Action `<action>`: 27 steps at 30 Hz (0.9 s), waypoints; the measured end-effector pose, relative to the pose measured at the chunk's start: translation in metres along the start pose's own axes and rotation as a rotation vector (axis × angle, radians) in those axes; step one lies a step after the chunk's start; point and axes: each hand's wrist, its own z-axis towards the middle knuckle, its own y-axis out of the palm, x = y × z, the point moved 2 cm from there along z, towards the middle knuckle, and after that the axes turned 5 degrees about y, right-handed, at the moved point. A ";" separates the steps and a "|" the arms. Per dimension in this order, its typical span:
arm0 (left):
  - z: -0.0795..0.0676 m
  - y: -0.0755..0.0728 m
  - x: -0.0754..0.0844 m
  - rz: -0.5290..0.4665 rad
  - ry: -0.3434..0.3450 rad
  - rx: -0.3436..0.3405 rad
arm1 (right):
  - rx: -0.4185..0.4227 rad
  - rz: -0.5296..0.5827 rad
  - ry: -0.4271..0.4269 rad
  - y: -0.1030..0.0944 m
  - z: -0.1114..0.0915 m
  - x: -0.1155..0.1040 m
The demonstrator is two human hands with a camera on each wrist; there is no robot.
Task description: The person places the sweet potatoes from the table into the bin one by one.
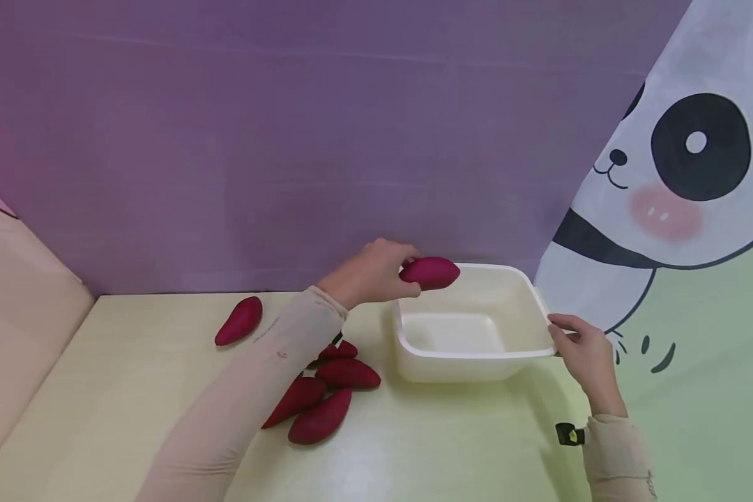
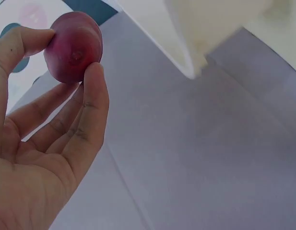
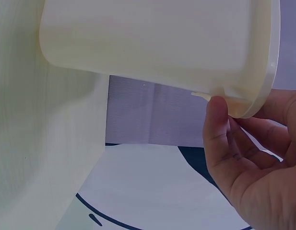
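Note:
My left hand (image 1: 379, 273) pinches a dark red sweet potato (image 1: 431, 272) between thumb and fingers, over the left back rim of a cream plastic basin (image 1: 470, 357). In the left wrist view the sweet potato (image 2: 73, 47) shows end-on at the fingertips, apart from the basin's rim (image 2: 188, 72). With thumb and fingers, my right hand (image 1: 586, 355) grips the basin's right rim; the right wrist view shows this hand (image 3: 253, 158) at the basin's corner (image 3: 243, 103). No sweet potatoes show in the visible part of the basin's inside.
Several sweet potatoes (image 1: 320, 418) lie in a group left of the basin, partly hidden by the left sleeve. Another sweet potato (image 1: 240, 321) lies alone farther left. A purple wall (image 1: 276, 153) rises behind the pale table (image 1: 132, 376), and a panda-printed wall (image 1: 703, 293) stands on the right.

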 end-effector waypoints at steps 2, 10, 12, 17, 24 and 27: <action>0.015 0.005 0.005 0.011 0.020 -0.038 | 0.002 0.005 -0.006 0.000 0.000 0.000; 0.068 0.030 0.023 0.029 0.062 -0.164 | 0.009 0.002 0.002 0.000 0.001 0.000; 0.077 0.038 0.024 0.023 0.064 -0.182 | 0.006 0.005 0.002 0.000 0.001 0.000; 0.089 0.057 0.023 -0.004 0.048 -0.195 | 0.002 0.006 0.016 0.002 -0.002 -0.001; 0.090 0.074 0.023 -0.031 0.016 -0.230 | -0.004 0.012 0.022 0.005 -0.005 -0.001; 0.089 0.079 0.024 -0.011 -0.003 -0.273 | 0.001 0.014 0.015 0.004 -0.006 -0.003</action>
